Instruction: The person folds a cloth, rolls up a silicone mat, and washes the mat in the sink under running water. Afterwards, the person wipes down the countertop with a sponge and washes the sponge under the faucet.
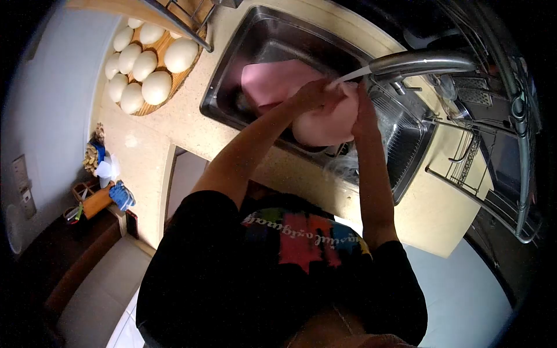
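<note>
Water runs from the faucet [423, 61] onto a pink cloth-like item [328, 122] that spans the space between my two hands over the sink [232, 46]. My left hand [313, 95] is closed on its upper part, below the water stream. At its right side my right hand [364, 116] grips the edge, with the fingers partly hidden. Another pink piece [272, 81] lies in the left basin beside my left hand; whether the two pieces are joined cannot be made out.
At the upper left, several pale round pieces [156, 87] sit on a wooden board [184, 78]. A wire rack [464, 168] stands right of the sink's ribbed drainer [406, 124]. A blue cloth [122, 195] and a wooden holder [93, 203] are at the lower left.
</note>
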The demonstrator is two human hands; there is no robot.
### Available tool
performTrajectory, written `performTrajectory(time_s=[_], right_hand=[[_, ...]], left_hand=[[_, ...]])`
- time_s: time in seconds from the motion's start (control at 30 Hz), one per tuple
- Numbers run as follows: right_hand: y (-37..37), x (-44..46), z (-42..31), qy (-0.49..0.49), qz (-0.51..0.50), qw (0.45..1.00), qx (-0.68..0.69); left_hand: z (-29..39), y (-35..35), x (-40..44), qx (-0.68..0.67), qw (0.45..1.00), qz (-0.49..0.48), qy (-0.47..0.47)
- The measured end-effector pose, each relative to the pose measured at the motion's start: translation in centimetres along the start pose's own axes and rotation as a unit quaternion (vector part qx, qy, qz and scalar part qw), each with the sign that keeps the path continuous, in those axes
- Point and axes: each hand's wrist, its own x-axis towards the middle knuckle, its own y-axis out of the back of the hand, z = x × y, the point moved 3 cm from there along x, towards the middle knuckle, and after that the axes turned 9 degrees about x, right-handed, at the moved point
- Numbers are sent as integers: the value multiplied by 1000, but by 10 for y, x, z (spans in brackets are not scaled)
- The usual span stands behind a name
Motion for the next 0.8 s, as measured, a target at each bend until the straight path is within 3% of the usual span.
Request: performTrajectory(time_s=[0.03, 0.07, 0.13, 0.2, 0.23, 0.27, 0.3, 0.33, 0.37, 0.4, 0.43, 0.47, 0.53, 0.57, 0.6, 0.63, 0.67, 0.7, 0.73, 0.77, 0.8], right_hand=[[12, 12, -4, -11, -13, 999, -33], [17, 24, -6, -11, -14, 999, -33], [27, 46, -15, 74, 43, 940, -331], [33, 56, -23, 147, 103, 784, -595], [35, 57, -23, 163, 117, 732, -652], [34, 57, -23, 178, 134, 675, -704], [25, 54, -22, 249, 160, 635, -713], [14, 49, -17, 317, 186, 592, -718], [-7, 35, 5, 451, 176, 650, -586], [-25, 27, 22, 454, 150, 600, -641], [-43, 19, 40, 461, 123, 546, -689], [-48, 15, 51, 545, 111, 406, -725], [-30, 41, 38, 512, 114, 400, -751], [-14, 56, 29, 490, 118, 400, -765], [2, 71, 20, 468, 122, 399, -779], [27, 99, 6, 350, 20, 768, -536], [23, 97, 14, 264, -11, 864, -429], [17, 93, 22, 171, -20, 942, -287], [11, 87, 31, 87, 1, 984, -155], [39, 109, 61, 205, 39, 939, -273], [46, 106, 65, 258, 56, 906, -330]], left_hand=[[8, 1, -8, 47, 997, -51, 18], [14, -3, -23, -123, 991, -2, 45], [24, 5, -29, -286, 955, 41, 70], [24, 16, -15, -62, 994, 41, 85], [18, 15, -7, 13, 995, 39, 89], [-5, 5, 10, 52, 991, 108, 58], [-16, 3, 19, 90, 979, 180, 27], [-15, 6, 21, 92, 979, 180, 25], [-13, 7, 20, 148, 976, 158, 20], [-9, 7, 18, 204, 969, 136, 15], [-4, 8, 17, 259, 959, 113, 8], [3, 9, 16, 314, 945, 90, 2], [19, 14, 13, 372, 926, 68, -5], [28, 15, 5, 2, 993, 107, 41], [37, 14, -2, -368, 917, 130, 85], [50, 24, -5, -366, 918, 126, 83], [60, 37, -10, -274, 950, 92, 117], [63, 44, -10, -178, 971, 57, 148], [63, 44, -1, -177, 972, 57, 144], [60, 42, 16, -212, 962, 89, 147], [54, 42, 23, -231, 956, 103, 152]])
